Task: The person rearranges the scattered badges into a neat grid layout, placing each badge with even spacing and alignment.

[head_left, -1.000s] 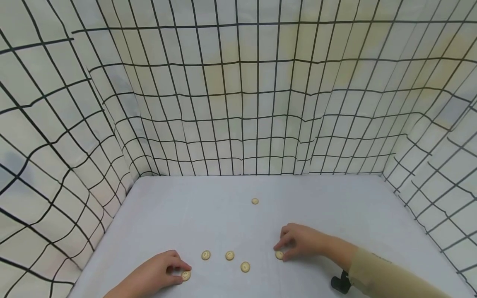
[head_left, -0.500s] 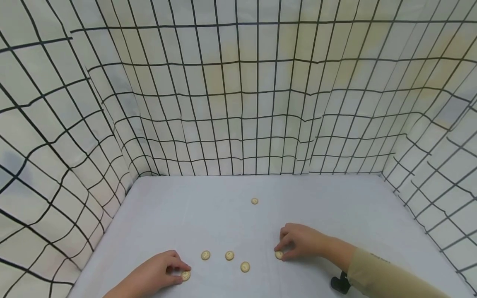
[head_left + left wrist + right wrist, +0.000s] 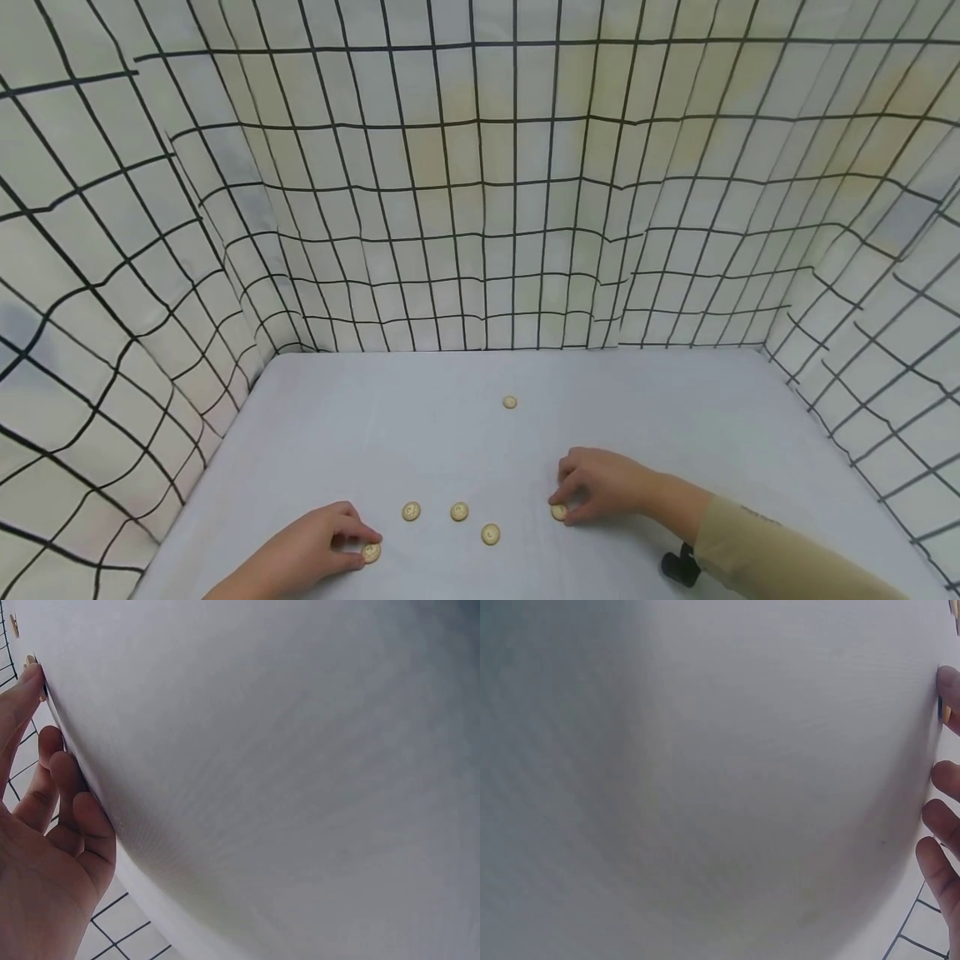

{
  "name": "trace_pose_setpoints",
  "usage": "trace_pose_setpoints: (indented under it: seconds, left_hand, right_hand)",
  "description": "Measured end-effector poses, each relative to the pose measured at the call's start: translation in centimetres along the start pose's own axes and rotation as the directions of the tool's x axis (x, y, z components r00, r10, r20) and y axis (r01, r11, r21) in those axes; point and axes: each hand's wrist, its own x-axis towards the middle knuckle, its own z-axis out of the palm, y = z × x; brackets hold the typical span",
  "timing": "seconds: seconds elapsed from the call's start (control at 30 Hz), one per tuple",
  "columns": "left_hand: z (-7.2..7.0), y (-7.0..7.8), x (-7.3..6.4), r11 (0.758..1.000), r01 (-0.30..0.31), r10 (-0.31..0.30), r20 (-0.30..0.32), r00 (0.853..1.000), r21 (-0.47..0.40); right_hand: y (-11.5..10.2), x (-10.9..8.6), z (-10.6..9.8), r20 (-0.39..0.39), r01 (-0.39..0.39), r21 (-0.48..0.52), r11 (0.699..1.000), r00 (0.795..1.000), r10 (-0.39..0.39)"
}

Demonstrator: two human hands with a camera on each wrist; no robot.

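Note:
At the front left of the white table, my left hand point(image 3: 307, 542) pinches a round cream button point(image 3: 371, 552) between thumb and forefinger, and the button lies on the cloth. My right hand point(image 3: 611, 486) holds a similar button point(image 3: 558, 512) at the right by its edges, also against the table. Between the hands lie three more buttons: one on the left point(image 3: 411, 511), a middle one point(image 3: 459, 511) and one nearer the front point(image 3: 491, 534). In the left wrist view the fingers point(image 3: 64, 776) rest along the cloth. Only fingertips point(image 3: 939, 862) show at the right wrist view's edge.
Farther back on the white table point(image 3: 375, 417) lies another single button point(image 3: 510, 402). White walls with a black grid point(image 3: 450, 208) enclose the back and both sides. A black device point(image 3: 681, 567) shows beneath the tan right sleeve point(image 3: 772, 546).
Both hands keep their hold on the same buttons, which stay in place on the table. The whole head view has shifted slightly.

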Motion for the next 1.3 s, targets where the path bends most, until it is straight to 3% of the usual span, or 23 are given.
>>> trace_pose_setpoints:
  seconds: [0.4, 0.77, 0.97, 1.3]
  left_hand:
    - [-0.1, 0.0, 0.0, 1.0, 0.001, -0.001, 0.004, 1.0, 0.003]
    - [-0.1, -0.3, -0.1, 1.0, 0.005, -0.005, 0.004, 1.0, 0.006]
    - [-0.2, -0.1, 0.0, 1.0, 0.016, -0.016, 0.013, 1.0, -0.012]
    - [-0.2, -0.2, 0.5, 1.0, 0.0, 0.0, 0.01, 1.0, 0.01]
  right_hand:
    - [0.2, 0.1, 0.0, -0.063, -0.008, 0.011, 1.0, 0.998, 0.009]
    - [2.3, 1.3, -0.7, -0.108, -0.055, -0.021, 0.998, 0.993, 0.053]
    - [3.7, 2.1, -1.0, -0.13, -0.147, 0.018, 0.989, 0.98, 0.148]
    - [5.4, 3.9, -2.6, -0.16, -0.3, 0.115, 0.947, 0.935, 0.315]
